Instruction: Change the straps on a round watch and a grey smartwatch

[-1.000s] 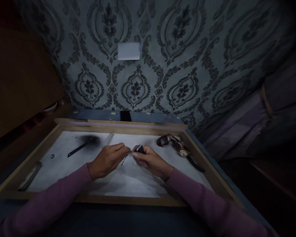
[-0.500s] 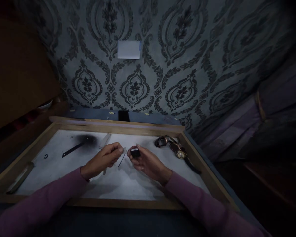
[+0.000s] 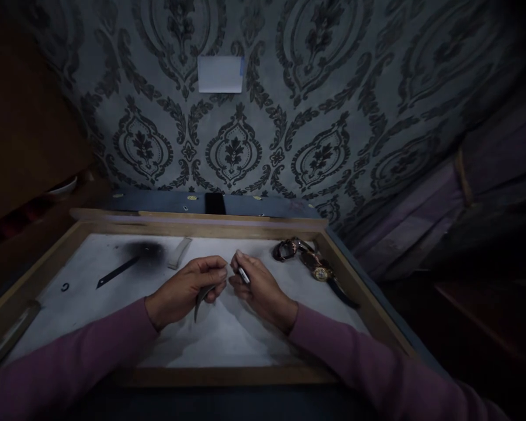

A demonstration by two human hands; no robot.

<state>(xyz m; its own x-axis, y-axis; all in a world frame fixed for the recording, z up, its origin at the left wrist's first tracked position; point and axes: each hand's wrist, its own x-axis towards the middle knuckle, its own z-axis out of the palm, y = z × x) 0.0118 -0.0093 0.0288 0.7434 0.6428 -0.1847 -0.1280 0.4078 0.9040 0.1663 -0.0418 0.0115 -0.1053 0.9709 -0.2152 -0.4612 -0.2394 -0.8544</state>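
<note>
My left hand (image 3: 193,286) is closed, its fingertips pinched together over the tray. A narrow grey curved strip, like a watch strap (image 3: 200,304), hangs down from under its fingers. Close by, nearly touching it, my right hand (image 3: 260,286) is closed around a small black rectangular case with a bright edge (image 3: 244,275), now turned edge-on. Whatever lies between the two sets of fingertips is too small to make out. Behind the left hand a clear plastic piece (image 3: 179,253) rests on the white sheet.
A wooden-rimmed tray (image 3: 193,217) surrounds the work. Wristwatches (image 3: 319,272) lie at its right side. To the left are a dark flat strip (image 3: 117,272), a small black C-shaped piece (image 3: 65,287) and a long-handled tool (image 3: 15,333). A phone (image 3: 214,203) lies beyond the far rim.
The black case in my right hand has turned from face-up to edge-on. The left fingertips have closed in towards the right hand, and the small clear piece they held is now hidden. The view has shifted slightly.
</note>
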